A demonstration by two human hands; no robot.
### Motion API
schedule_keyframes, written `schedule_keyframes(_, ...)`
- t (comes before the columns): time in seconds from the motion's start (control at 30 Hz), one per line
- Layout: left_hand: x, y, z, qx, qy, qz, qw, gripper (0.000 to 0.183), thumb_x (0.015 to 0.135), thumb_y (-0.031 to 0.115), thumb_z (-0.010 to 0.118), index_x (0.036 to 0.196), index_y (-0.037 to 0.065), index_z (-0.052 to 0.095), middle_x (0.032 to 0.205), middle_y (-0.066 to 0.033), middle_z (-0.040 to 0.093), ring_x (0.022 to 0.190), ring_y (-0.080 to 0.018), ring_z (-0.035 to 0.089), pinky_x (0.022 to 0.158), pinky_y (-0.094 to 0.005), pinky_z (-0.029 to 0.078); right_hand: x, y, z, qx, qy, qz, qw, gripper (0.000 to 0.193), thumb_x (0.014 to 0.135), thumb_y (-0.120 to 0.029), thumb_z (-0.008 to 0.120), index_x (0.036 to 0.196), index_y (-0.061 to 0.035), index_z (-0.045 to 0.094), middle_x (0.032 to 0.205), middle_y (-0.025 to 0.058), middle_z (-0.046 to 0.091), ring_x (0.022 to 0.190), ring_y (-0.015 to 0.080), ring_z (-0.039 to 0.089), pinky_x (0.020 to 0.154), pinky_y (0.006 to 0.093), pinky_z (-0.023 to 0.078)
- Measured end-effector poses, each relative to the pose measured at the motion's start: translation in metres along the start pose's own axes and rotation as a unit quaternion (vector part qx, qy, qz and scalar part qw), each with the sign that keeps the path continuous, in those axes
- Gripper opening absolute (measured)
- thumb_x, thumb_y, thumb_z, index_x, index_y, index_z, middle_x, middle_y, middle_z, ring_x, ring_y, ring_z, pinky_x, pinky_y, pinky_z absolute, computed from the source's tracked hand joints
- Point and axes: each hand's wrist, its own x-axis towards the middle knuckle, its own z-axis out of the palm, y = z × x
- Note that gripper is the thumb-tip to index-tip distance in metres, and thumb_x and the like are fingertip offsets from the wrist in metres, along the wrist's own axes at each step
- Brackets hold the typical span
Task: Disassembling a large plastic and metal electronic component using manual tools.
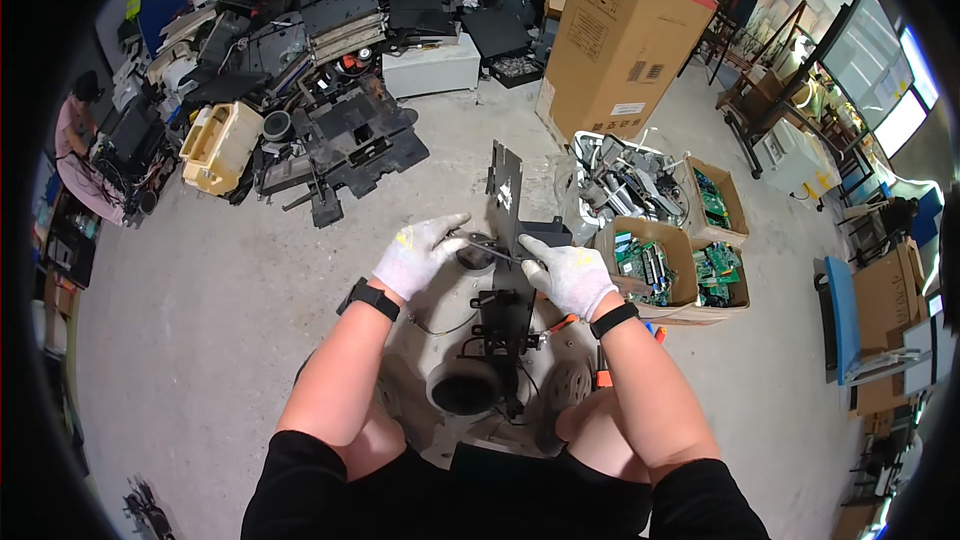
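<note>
Between my knees stands a long black metal chassis (507, 195) with a dark wheel (466, 387) at its near end. A second round wheel-like part (475, 258) shows beside its middle. My left hand (415, 255), in a white glove, is closed with thumb and fingers pinching a thin black cable (497, 253) over the chassis. On the other side my right hand (572, 275), gloved too, is closed on the cable's other stretch near a black bracket (545, 231). A tool with orange-red handles (561, 323) lies under my right wrist.
Right of the chassis stand a white bin of metal parts (630, 180) and cardboard boxes of green circuit boards (650, 265). A tall carton (622, 40) rises behind. Black plastic scrap (350, 140) is heaped at the far left, where another person (85, 145) sits.
</note>
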Motion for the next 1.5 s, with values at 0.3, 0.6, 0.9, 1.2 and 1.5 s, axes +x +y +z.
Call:
schedule_keyframes(0.3, 0.012, 0.007, -0.002, -0.066, -0.033, -0.006, 0.997, 0.056, 0.1, 0.028, 0.06, 0.147, 0.001, 0.048, 0.135, -0.0179, 0.067, 0.125, -0.0343, 0.064, 0.105, -0.0416, 0.051, -0.001, 0.001, -0.005, -0.013, 0.007, 0.003, 1.0, 0.047, 0.099, -0.039, 0.053, 0.135, -0.0121, 0.063, 0.093, 0.0157, 0.075, 0.086, 0.0352, 0.072, 0.076, 0.0495, 0.055)
schedule_keyframes(0.6, 0.014, 0.006, -0.006, -0.035, -0.008, -0.002, 0.999, 0.029, 0.099, 0.027, 0.062, 0.116, 0.008, 0.074, 0.102, -0.0164, 0.07, 0.096, -0.0369, 0.067, 0.087, -0.044, 0.053, 0.0, 0.013, -0.002, -0.005, 0.016, 0.001, 1.0, 0.049, 0.1, -0.041, 0.049, 0.138, -0.0127, 0.061, 0.096, 0.0159, 0.075, 0.089, 0.036, 0.072, 0.078, 0.0492, 0.055)
schedule_keyframes(0.9, -0.002, 0.016, 0.001, -0.009, 0.03, 0.081, 0.996, 0.023, 0.095, 0.02, 0.066, 0.114, 0.008, 0.074, 0.098, -0.0156, 0.071, 0.093, -0.0367, 0.067, 0.082, -0.0436, 0.055, -0.003, 0.02, -0.002, -0.009, 0.016, 0.002, 1.0, 0.048, 0.1, -0.041, 0.049, 0.138, -0.0137, 0.061, 0.096, 0.016, 0.075, 0.089, 0.0353, 0.072, 0.078, 0.0489, 0.055)
schedule_keyframes(1.2, -0.02, 0.037, 0.014, -0.058, 0.02, 0.041, 0.997, 0.017, 0.099, 0.017, 0.059, 0.1, 0.005, 0.071, 0.092, -0.0171, 0.071, 0.085, -0.0397, 0.068, 0.076, -0.0444, 0.055, 0.0, 0.024, -0.005, -0.019, 0.0, 0.019, 1.0, 0.05, 0.101, -0.044, 0.047, 0.141, -0.0153, 0.06, 0.1, 0.0151, 0.075, 0.092, 0.0354, 0.071, 0.08, 0.0491, 0.054)
schedule_keyframes(1.5, 0.008, 0.057, -0.006, -0.36, -0.088, -0.369, 0.852, 0.032, 0.104, 0.028, 0.052, 0.095, 0.002, 0.069, 0.063, -0.0088, 0.061, 0.056, -0.0184, 0.057, 0.058, -0.0353, 0.046, 0.004, 0.017, -0.003, -0.013, 0.007, 0.008, 1.0, 0.05, 0.102, -0.043, 0.047, 0.14, -0.0132, 0.06, 0.097, 0.0164, 0.075, 0.091, 0.0362, 0.071, 0.079, 0.0494, 0.055)
